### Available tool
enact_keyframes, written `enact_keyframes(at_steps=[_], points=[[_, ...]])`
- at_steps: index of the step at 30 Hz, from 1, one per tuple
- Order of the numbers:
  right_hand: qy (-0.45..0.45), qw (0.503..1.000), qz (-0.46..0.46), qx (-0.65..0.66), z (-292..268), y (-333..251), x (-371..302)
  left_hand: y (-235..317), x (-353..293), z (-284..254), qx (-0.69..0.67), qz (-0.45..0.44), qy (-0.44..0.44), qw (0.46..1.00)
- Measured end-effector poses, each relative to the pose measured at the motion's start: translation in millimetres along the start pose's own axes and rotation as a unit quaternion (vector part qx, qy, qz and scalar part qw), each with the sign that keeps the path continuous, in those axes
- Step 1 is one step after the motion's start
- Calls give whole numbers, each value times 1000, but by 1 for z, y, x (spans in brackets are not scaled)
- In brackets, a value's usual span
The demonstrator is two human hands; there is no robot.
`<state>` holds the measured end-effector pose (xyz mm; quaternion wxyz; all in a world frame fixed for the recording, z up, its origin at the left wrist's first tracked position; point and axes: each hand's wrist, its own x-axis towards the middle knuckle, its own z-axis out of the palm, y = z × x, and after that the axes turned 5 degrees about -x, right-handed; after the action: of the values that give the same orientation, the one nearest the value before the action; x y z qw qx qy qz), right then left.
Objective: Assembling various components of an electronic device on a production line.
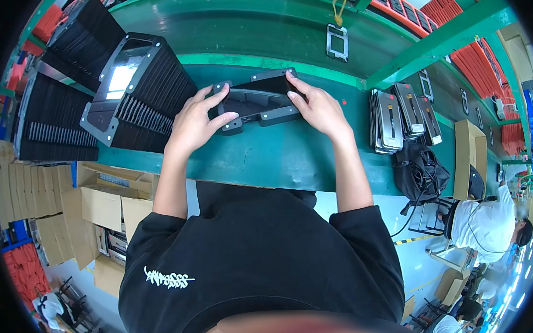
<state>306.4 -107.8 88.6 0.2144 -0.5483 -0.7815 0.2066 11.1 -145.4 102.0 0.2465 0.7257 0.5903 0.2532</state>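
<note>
Between my two hands is a black, shallow frame-like tray (255, 98) with thick corner blocks, each bearing a light dot. It sits at a slant over the green bench (261, 160). My left hand (199, 121) grips its left end, with fingers on the upper corner block and the thumb by the lower one. At the right end my right hand (322, 112) holds it, one finger on the upper right corner and another on the inner edge. Left of my left hand stands a tall stack of matching black trays (153, 88), whose top one carries a shiny panel.
More black stacks (58, 110) stand farther left. To the right are piles of flat silver-and-black panels (389, 122), a black bag (420, 171) with a cord, and a cardboard box (469, 153). A metal frame (337, 42) hangs from a yellow cord. A person (486, 223) works far right.
</note>
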Motion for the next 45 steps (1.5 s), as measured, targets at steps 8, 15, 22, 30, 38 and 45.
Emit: enact_keyframes(at_steps=[8,15,22,30,38,45], points=[[62,994,-21,88,-5,27,17,3,5,-13,44,-7,-56,997],[-8,887,-78,454,-64,-91,36,-12,9,0,13,109,-27,994],[-178,887,-72,421,-3,-48,-19,-32,10,5,-121,114,-94,982],[208,797,-33,567,119,-61,-73,-22,7,1,-90,127,-81,985],[171,901,-140,374,115,-60,-62,-28,10,7,-82,159,-34,983],[194,944,-180,199,113,-53,-59,-40,8,20,-132,187,3,973]])
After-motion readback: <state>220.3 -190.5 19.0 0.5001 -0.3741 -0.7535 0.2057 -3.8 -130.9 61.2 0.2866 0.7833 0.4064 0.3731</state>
